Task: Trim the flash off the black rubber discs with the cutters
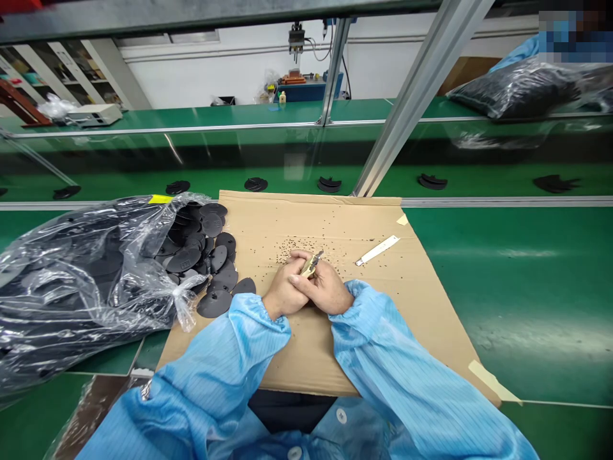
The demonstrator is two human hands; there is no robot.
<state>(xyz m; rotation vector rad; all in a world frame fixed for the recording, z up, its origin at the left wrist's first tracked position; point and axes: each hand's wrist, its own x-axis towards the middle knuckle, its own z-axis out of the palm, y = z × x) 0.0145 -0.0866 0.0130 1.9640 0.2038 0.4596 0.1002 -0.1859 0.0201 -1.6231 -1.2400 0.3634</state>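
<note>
Over the cardboard sheet [287, 358], my left hand [286, 287] and my right hand [328, 287] are pressed together, fingers closed. Between them is a pair of small nippers [312, 263] with yellow handles, the dark metal jaws pointing up and to the right. Both hands wrap the handles; anything beneath the palms is hidden. Many tiny black bits [299, 244] are scattered on the cardboard just beyond my fingers. To the left, black oval plastic plates [225, 276] spill in a heap from a clear plastic bag [90, 268].
A white-handled utility knife [377, 250] lies on the cardboard at right. Small stacks of black parts [329, 184] sit along the green strip [287, 153] behind. A slanted metal post [407, 96] rises beyond the cardboard. Another filled bag [517, 86] lies at the upper right.
</note>
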